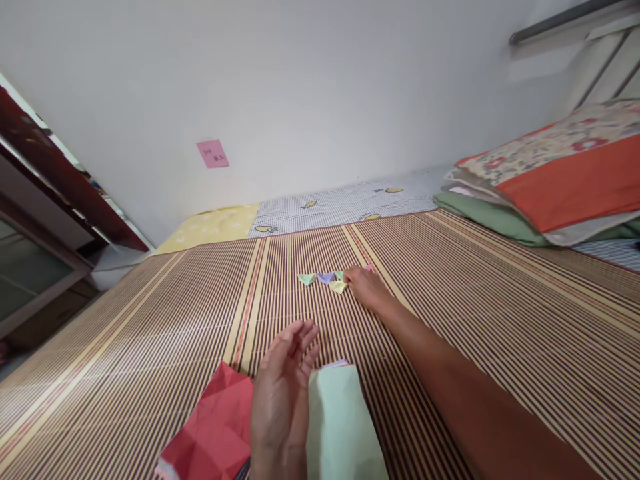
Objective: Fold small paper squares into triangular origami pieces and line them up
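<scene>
Small folded paper triangles lie in a row on the striped mat: a green triangle (pixel 307 279) at the left, a purple triangle (pixel 326 277) beside it, then another green triangle (pixel 339 275) partly covered by fingers. Just below these is a yellow triangle (pixel 339 287). My right hand (pixel 367 287) reaches out to the row with its fingers closed, right beside the yellow and second green pieces; what is between the fingertips is hidden. A bit of pink paper (pixel 369 267) shows behind that hand. My left hand (pixel 285 380) is open, palm facing right, holding nothing, between the red and pale green papers.
Creased red paper (pixel 215 427) lies at the lower left and a pale green paper stack (pixel 343 420) at the bottom middle. Folded bedding (pixel 565 180) is piled at the right. A white wall (pixel 320 87) with a pink note (pixel 213 153) rises behind the mat (pixel 450 293).
</scene>
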`<state>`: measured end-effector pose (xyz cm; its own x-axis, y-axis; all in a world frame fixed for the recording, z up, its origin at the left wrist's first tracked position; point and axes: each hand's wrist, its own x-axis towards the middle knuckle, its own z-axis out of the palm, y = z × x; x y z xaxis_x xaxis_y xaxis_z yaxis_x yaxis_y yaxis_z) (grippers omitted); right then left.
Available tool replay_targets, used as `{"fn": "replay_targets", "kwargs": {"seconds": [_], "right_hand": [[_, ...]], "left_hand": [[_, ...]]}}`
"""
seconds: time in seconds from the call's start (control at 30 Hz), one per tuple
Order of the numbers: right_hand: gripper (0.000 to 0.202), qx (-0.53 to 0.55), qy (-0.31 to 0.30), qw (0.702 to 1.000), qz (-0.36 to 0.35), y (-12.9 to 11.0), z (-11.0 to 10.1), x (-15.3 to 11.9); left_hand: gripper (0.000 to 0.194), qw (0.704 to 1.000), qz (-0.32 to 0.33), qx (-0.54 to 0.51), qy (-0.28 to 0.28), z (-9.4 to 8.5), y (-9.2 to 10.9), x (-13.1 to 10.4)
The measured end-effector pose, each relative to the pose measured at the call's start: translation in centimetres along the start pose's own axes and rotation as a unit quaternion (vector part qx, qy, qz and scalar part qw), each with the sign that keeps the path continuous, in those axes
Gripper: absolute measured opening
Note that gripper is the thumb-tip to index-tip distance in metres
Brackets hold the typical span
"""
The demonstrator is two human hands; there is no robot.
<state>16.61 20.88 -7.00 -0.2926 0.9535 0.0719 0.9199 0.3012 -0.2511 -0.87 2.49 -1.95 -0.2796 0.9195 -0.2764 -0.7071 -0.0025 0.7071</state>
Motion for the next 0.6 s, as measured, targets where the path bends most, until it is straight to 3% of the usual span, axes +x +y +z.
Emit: {"fn": "replay_targets", "kwargs": {"seconds": [0.17, 0.3, 0.4, 0.47, 0.57, 0.6], "right_hand": [[0.032, 0.020, 0.045, 0.999, 0.003, -0.2, -0.5, -0.4], [0.017, 0.062, 0.099, 0.993, 0.009, -0.9, -2.4, -2.0], [0.020, 0.118, 0.116, 0.986, -0.036, -3.4, -3.9, -4.7], [0.018, 0.161, 0.087, 0.977, -0.110, -6.4, -4.5, -7.1], [0.003, 0.201, 0.006, 0.950, -0.240, -11.4, -4.5, -10.2], [0.010, 0.206, -0.022, 0.939, -0.276, -12.8, -4.4, -10.9]], "left_hand": [[0.013, 1.000, 0.004, -0.002, 0.014, -0.5, 0.9, 0.4], [0.013, 0.996, 0.070, 0.016, 0.050, -1.2, 4.4, -0.5], [0.014, 0.962, 0.236, 0.036, 0.133, -1.3, 7.7, -3.2], [0.015, 0.902, 0.396, 0.038, 0.169, -1.5, 9.5, -5.0], [0.012, 0.854, 0.476, 0.100, 0.184, -3.1, 11.2, -5.8], [0.014, 0.842, 0.489, 0.131, 0.186, -4.1, 11.5, -5.4]]}}
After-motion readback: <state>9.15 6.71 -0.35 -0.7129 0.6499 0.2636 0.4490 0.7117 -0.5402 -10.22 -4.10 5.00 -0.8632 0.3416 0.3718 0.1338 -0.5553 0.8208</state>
